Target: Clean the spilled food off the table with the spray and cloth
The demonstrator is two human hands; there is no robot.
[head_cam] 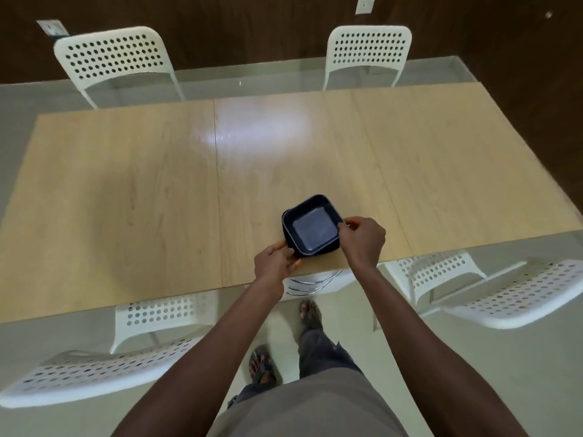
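A dark square container (pixel 312 227) with a shallow empty inside sits near the front edge of the light wooden table (pixel 142 190). My left hand (pixel 275 263) pinches its near left corner. My right hand (pixel 362 239) pinches its right rim. No spray bottle, cloth or spilled food shows in this view.
Two white perforated chairs (pixel 116 58) (pixel 369 52) stand at the table's far side. More white chairs (pixel 94 373) (pixel 511 294) sit at the near side, left and right of me. A chrome stool base (pixel 310 283) is under the table edge. My feet (pixel 310 313) stand on pale floor.
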